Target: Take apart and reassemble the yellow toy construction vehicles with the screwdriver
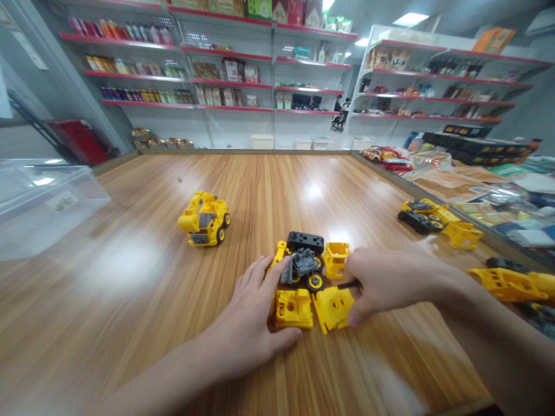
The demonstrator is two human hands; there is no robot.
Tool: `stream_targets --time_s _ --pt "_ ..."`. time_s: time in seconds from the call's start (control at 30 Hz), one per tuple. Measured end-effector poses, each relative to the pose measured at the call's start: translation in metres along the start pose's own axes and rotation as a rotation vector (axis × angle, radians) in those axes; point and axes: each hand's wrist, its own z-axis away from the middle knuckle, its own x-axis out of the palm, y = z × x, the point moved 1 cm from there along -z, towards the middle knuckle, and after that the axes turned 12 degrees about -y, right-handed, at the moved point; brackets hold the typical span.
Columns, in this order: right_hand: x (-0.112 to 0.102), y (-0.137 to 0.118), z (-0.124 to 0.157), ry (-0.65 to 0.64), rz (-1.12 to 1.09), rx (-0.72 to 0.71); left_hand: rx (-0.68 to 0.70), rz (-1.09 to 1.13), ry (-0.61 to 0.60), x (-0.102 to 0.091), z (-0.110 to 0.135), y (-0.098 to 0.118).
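Plastic in glossy yellow, matte grey and black lies in a tight group on the wood-grain tabletop (pixel 143 346), between the two hands. At its core is a grey moulded chassis (pixel 306 261), all ridges and recesses, on chunky black tyres with yellow hubs, the nearest wheel (pixel 315 282) facing the viewer. Behind it is a rounded black block (pixel 306 240) dotted with holes; beside it stands a boxy, open-sided yellow cab (pixel 335 268). In front are a squarish yellow body piece (pixel 293 312) and a flat yellow plate (pixel 332 315) with two round openings, set at an angle.

The left hand (pixel 255 312) is loosely spread, thumb out, its fingers at a slim yellow arm (pixel 281 249) and the chassis, partly covering both. The right hand (pixel 379 280) is curled around a short dark piece (pixel 349 284); most of it is hidden, and blur makes it hard to say what it is. That hand also overlaps the plate's right edge.

Farther left sits a rounded yellow toy vehicle (pixel 206 222). To the right, one cluster of parts (pixel 433 216) shows fully, while another cluster (pixel 505 284) is cut off by the frame. A clear plastic bin (pixel 87 202) is cropped at left.
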Motion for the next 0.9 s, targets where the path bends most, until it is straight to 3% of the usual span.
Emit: stream_targets --time_s 0.07,0.17,0.3,0.5,0.57,0.67,0.73,0.9 --pt "0.004 -0.001 0.000 -0.043 0.028 -0.051 0.007 -0.002 0.009 0.000 0.000 0.000" --pt "0.007 0.001 -0.001 -0.008 0.055 -0.105 0.016 -0.008 0.010 -0.001 0.000 -0.001" --pt "0.005 0.005 -0.002 0.073 0.079 -0.056 0.020 -0.021 0.019 0.000 0.000 -0.002" --pt "-0.003 0.003 0.000 0.105 0.044 -0.092 0.010 -0.039 0.022 0.001 0.000 -0.002" --pt "-0.006 0.004 0.000 0.204 0.020 -0.089 0.012 -0.043 0.032 0.001 -0.001 -0.003" --pt "-0.010 0.008 -0.002 0.492 -0.003 -0.069 0.013 -0.055 0.046 0.002 -0.002 -0.004" --pt "-0.011 0.012 -0.004 0.609 0.020 -0.037 0.006 -0.061 0.047 0.002 -0.002 -0.004" --pt "-0.009 0.020 -0.007 0.531 0.024 0.017 -0.014 -0.062 0.028 0.002 -0.001 -0.005"
